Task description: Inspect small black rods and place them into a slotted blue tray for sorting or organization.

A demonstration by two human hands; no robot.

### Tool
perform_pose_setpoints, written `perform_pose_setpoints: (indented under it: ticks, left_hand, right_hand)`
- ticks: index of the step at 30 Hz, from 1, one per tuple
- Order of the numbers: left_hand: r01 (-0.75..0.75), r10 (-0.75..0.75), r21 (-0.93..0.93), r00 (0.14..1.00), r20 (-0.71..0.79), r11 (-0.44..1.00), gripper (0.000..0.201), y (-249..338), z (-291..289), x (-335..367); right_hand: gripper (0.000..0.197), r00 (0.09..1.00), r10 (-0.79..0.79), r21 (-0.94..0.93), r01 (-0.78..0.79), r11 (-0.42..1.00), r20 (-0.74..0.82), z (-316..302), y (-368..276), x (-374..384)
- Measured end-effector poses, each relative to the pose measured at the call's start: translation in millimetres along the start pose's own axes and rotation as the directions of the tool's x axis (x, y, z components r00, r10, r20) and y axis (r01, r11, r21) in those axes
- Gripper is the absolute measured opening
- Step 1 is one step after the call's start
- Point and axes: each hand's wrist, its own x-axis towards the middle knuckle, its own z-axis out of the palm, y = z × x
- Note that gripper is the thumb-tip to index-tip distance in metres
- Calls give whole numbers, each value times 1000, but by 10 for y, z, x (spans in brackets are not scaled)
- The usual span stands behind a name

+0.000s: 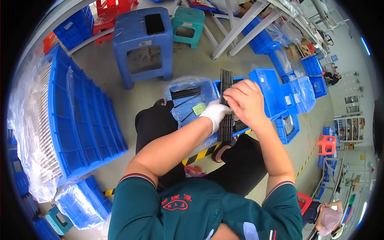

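Note:
A bundle of long, thin black rods (226, 80) stands out lengthwise in front of me, lined up side by side. My left hand (216, 114), in a white glove, is closed around its middle from the left. From the right, my bare right hand (247, 103) has its fingers bent and pinched at the bundle's face; the exact grip is partly hidden. Just left of the bundle, a plastic-lined blue bin (206, 85) holds more black rods (185, 93) and a yellow-green label (199, 108). Another blue bin (239, 79) lies partly hidden under the bundle and my hands.
Tall stacked blue crates (86, 120) with plastic wrap stand at left. Ahead is a blue stool (124, 30) carrying a black phone (155, 24), beside a green stool (188, 20). Blue bins (269, 93) crowd the right. Another person (330, 218) sits at far right.

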Motion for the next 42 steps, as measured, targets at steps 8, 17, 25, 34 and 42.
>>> perform_pose_setpoints:
  ticks: [8,17,25,34,42]
  left_hand:
    - [-89,86,84,996,40,992,24,77,-101,-179]
    - [-142,122,244,988,97,959,27,5,-136,-79]
    - [40,-28,-139,996,87,990,25,161,-98,-22]
    - [-57,65,-181,997,42,982,46,266,-92,22]
    - [-19,52,-275,992,113,961,39,287,-142,-3]
  right_hand:
    - [18,942,237,245,-177,953,-239,263,-107,-163]
    - [17,929,199,254,-119,960,-313,319,-19,-302]
    - [14,778,546,492,-360,793,-310,129,193,-488]
    - [12,806,567,574,-387,722,-170,223,219,-618]
    - [13,884,447,468,-340,815,-136,191,208,-593]
